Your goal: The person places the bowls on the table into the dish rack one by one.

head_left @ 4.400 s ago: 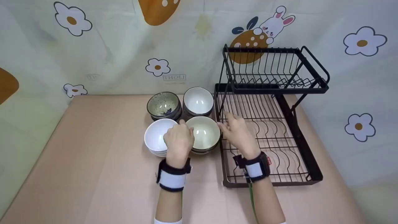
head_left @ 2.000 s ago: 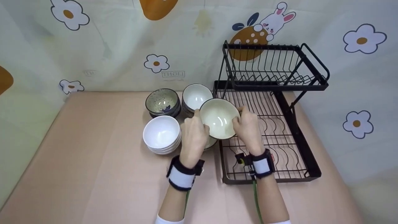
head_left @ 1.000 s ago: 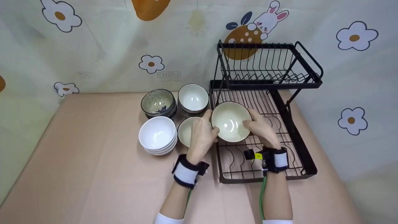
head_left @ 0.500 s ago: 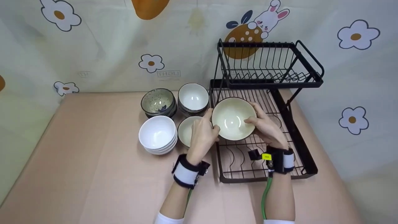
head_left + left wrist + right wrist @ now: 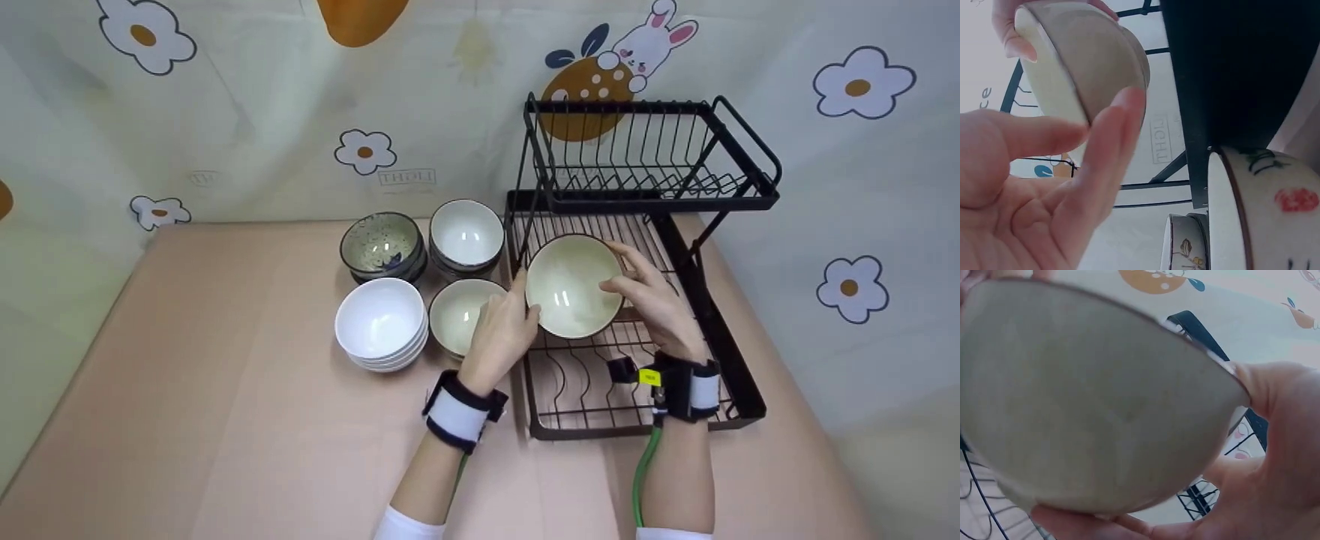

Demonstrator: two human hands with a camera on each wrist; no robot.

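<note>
A cream bowl (image 5: 574, 289) with a dark rim is held between both hands above the lower tier of the black dish rack (image 5: 645, 431). My right hand (image 5: 660, 307) grips its right side, thumb over the rim and fingers spread under the base, as the right wrist view shows. At the bowl's left edge my left hand (image 5: 501, 330) pinches the rim; in the left wrist view its fingers (image 5: 1112, 146) lie along the outer wall. Partly behind the left hand stands another cream bowl (image 5: 459, 319).
Left of the rack stand stacked white bowls (image 5: 381, 322), speckled grey-green bowls (image 5: 381, 247) and white bowls with dark rims (image 5: 466, 236). The rack's upper tier (image 5: 652, 202) overhangs the back of its lower tier. A patterned cloth (image 5: 262, 112) hangs behind the table (image 5: 247, 360).
Both hands lifted the cream bowl off its stack and carried it right over the rack. The right hand has shifted under the bowl, and more of the lower cream bowl now shows.
</note>
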